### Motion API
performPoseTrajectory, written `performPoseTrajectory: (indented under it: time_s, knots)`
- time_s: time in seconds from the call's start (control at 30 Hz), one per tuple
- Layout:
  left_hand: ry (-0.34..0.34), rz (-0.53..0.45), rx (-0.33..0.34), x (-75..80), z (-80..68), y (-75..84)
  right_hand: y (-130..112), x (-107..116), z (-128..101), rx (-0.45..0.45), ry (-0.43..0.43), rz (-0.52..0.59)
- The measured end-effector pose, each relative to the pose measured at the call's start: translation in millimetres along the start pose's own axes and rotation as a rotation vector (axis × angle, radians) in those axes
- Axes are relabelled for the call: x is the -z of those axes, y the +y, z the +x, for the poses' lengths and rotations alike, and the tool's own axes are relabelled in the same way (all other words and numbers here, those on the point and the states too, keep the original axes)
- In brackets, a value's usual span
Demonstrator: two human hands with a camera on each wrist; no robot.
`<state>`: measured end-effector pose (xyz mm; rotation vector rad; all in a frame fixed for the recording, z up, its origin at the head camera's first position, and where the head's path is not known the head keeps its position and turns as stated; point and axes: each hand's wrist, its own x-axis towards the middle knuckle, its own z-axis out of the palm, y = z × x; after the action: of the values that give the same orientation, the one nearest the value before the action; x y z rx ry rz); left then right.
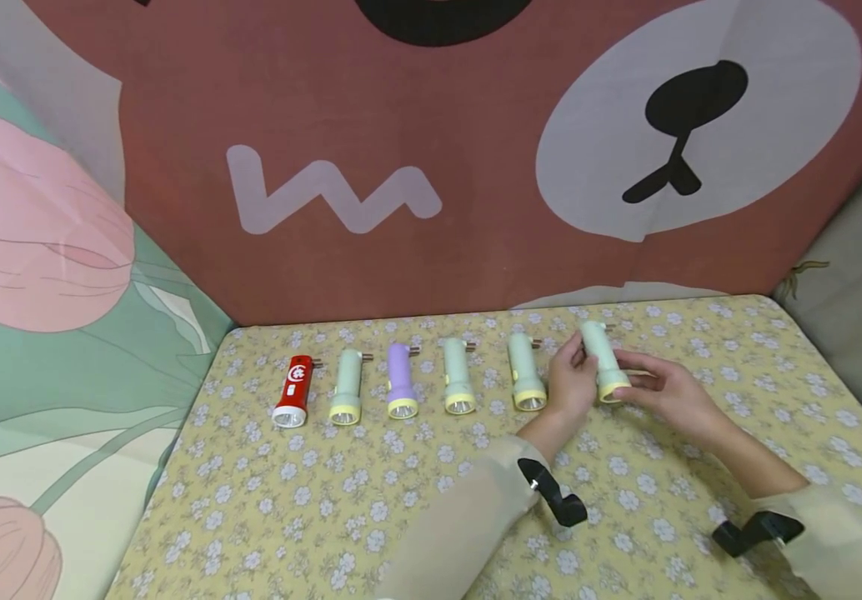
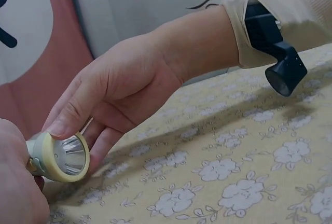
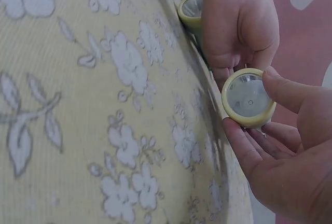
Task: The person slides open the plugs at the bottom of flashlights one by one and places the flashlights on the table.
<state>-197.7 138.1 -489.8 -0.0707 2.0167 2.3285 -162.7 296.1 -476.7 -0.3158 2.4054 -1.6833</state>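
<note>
A pale green flashlight (image 1: pixel 602 358) with a yellow lens rim is at the right end of a row, between both hands. My left hand (image 1: pixel 572 379) grips its body from the left. From the right, my right hand (image 1: pixel 671 396) holds the lens end, thumb on the yellow rim and fingers beneath, as the right wrist view shows. The clear lens (image 3: pixel 249 97) faces that wrist camera. Metal prongs stick out at the flashlight's far end. Beside my left hand lies another pale green flashlight (image 1: pixel 525 371). The left fingertips are partly hidden behind the held flashlight.
Farther left lie a pale green flashlight (image 1: pixel 458 375), a purple one (image 1: pixel 401 379), another green one (image 1: pixel 346 387) and a red one (image 1: pixel 294 392), lens ends toward me. They lie on a yellow floral cloth (image 1: pixel 311 517). A printed brown fabric wall (image 1: pixel 476 267) rises behind.
</note>
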Motion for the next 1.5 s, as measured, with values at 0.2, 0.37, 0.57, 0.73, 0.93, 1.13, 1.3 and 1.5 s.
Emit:
performPoseTrajectory:
  time_s: [0.2, 0.37, 0.57, 0.73, 0.93, 1.13, 1.3, 1.5]
  knots:
    - [0.016, 0.053, 0.043, -2.5, -0.7, -2.5, 8.2, 1.0, 1.0, 0.003, -0.012, -0.002]
    - [0.007, 0.112, 0.062, -2.5, -3.2, -2.9, 10.6, 0.7, 1.6, 0.011, -0.001, -0.080]
    - [0.003, 0.187, 0.068, -3.0, -3.3, -2.7, 10.4, 1.4, 0.5, -0.002, 0.003, -0.168]
    - [0.004, 0.212, 0.059, -3.4, -1.7, -3.2, 11.0, 1.5, 0.6, -0.001, 0.004, -0.178]
    - [0.003, 0.226, 0.049, -3.3, -0.6, -3.2, 11.2, 0.5, -0.1, -0.016, 0.006, -0.175]
    - [0.015, 0.232, 0.048, -4.2, 0.3, -2.6, 10.3, 0.3, -0.1, -0.032, 0.005, -0.159]
    - [0.017, 0.236, 0.032, -4.1, -0.5, -1.4, 8.8, 0.6, 1.1, -0.036, 0.002, -0.132]
    - [0.028, 0.256, 0.021, -4.4, -0.9, -3.3, 11.3, 0.8, 1.5, -0.058, -0.007, -0.118]
